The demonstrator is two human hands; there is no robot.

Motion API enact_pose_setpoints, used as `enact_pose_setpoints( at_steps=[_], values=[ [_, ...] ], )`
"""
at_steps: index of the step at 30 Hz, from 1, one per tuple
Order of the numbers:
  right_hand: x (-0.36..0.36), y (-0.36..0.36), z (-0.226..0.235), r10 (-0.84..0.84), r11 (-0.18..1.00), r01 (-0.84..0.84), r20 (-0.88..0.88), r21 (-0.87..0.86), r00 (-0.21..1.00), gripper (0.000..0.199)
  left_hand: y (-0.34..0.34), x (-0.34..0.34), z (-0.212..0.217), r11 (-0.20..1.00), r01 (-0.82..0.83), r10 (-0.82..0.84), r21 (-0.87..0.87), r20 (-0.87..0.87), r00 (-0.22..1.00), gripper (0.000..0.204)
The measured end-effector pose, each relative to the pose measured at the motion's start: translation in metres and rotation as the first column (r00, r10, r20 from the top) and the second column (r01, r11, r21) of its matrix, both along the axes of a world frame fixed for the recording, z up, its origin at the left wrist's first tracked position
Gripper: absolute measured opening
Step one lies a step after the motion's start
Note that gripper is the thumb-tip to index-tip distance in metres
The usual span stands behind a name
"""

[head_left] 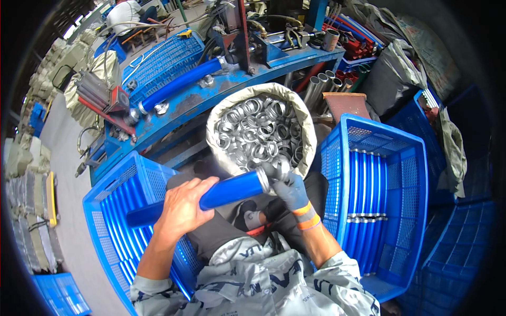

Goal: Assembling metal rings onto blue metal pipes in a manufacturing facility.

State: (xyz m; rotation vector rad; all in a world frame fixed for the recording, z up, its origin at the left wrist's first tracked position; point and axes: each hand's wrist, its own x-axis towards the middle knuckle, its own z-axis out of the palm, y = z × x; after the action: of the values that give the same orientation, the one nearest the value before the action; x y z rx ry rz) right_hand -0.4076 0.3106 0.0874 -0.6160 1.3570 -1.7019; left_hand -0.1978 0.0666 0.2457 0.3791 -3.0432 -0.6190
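Observation:
A glossy blue tube (232, 190) lies across my lap, its right end tilted up. My bare left hand (184, 205) is wrapped round its middle. At the tube's right end sits a silvery metal collar (263, 180). My right hand (290, 190), in a grey glove with an orange cuff, is closed beside that end, with a shiny metal ring (282, 165) at its fingers. Just beyond, a pale sack (217, 118) with a rolled rim holds many similar metal rings (258, 124). The glove hides part of the fingers' grip.
Blue crates stand on both sides: the left crate (95, 210) and right crate (416, 210) both hold blue tubes. Ahead is a blue workbench (184, 108) with another blue tube (182, 83) clamped on it. Bare metal pipes (319, 84) stand beyond the sack. A person (124, 16) sits far off.

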Motion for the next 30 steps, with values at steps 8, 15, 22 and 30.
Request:
enact_pose_setpoints(
  at_steps=[8, 15, 22, 30],
  values=[
    [0.005, 0.006, -0.017, 0.114, 0.861, 0.22, 0.596, -0.459, 0.795, 0.084, -0.044, 0.058, -0.025, 0.387, -0.027, 0.785, 0.922, -0.314, 0.534, 0.057],
    [0.01, -0.004, -0.002, -0.127, 0.942, 0.218, 0.33, -0.254, 0.935, 0.047, -0.021, 0.065, -0.062, -0.089, 0.273, 0.898, 0.958, -0.041, 0.437, 0.057],
    [0.024, -0.006, 0.019, -0.159, 0.971, 0.165, 0.049, -0.172, 0.986, 0.076, -0.011, 0.062, -0.073, -0.011, 0.24, 0.884, 0.971, -0.103, 0.456, 0.053],
    [0.026, -0.012, 0.017, -0.091, 0.955, 0.182, 0.351, -0.235, 0.932, 0.091, -0.013, 0.073, -0.093, 0.052, 0.182, 0.874, 0.982, -0.133, 0.468, 0.06]
  ],
)
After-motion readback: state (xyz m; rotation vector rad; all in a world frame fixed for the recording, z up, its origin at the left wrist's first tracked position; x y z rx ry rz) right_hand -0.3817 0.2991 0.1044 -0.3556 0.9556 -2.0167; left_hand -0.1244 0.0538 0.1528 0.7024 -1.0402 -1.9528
